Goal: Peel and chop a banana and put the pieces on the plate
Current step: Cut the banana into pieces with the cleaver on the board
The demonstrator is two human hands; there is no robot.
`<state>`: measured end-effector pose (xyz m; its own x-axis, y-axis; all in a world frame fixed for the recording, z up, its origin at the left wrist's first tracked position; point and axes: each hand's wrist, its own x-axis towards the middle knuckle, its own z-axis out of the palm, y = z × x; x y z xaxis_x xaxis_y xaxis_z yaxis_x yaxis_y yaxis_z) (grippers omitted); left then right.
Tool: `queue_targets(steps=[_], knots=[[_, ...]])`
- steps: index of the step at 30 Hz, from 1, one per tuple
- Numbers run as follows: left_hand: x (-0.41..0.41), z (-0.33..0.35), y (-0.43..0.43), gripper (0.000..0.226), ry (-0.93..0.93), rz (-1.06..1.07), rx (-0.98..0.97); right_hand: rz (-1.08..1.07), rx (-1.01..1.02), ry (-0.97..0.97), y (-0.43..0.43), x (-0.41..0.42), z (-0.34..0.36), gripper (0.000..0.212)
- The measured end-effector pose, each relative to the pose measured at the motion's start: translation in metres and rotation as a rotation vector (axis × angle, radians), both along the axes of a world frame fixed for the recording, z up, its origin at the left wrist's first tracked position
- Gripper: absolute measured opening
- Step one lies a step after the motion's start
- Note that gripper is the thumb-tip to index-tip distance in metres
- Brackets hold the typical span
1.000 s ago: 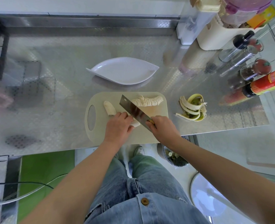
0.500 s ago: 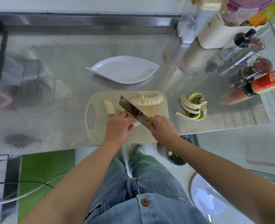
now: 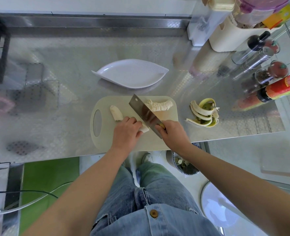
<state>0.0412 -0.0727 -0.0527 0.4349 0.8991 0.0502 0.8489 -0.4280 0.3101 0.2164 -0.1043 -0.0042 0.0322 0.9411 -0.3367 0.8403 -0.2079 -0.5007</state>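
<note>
A cream cutting board (image 3: 164,116) lies near the counter's front edge. My left hand (image 3: 126,132) holds down a peeled banana piece (image 3: 145,128) on it, fingers curled over the piece. My right hand (image 3: 172,133) grips the handle of a cleaver (image 3: 145,114), whose blade stands on the board right beside that piece. Another banana chunk (image 3: 116,113) lies to the left on the board. A row of cut slices (image 3: 159,105) sits at the board's far right corner. The white leaf-shaped plate (image 3: 130,73) stands behind the board with nothing on it.
The banana peel (image 3: 203,114) lies on the steel counter right of the board. Bottles and spice jars (image 3: 266,74) crowd the right side, with a cream container (image 3: 229,38) at the back. A bin (image 3: 185,166) stands on the floor below the counter edge.
The cleaver has shifted slightly along the banana piece; both hands stay in nearly the same place. The camera view moved a little.
</note>
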Motion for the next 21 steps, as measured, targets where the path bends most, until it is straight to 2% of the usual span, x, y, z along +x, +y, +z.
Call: queue_targets(steps=[6,21], knots=[[0.001,0.002,0.001,0.027,0.009,0.005,-0.003,0.096,-0.047,-0.081,0.000,-0.001,0.004,0.031],[0.000,0.000,0.001,0.023,-0.006,0.005,-0.009,0.065,-0.078,-0.110,-0.004,-0.011,-0.007,0.032]])
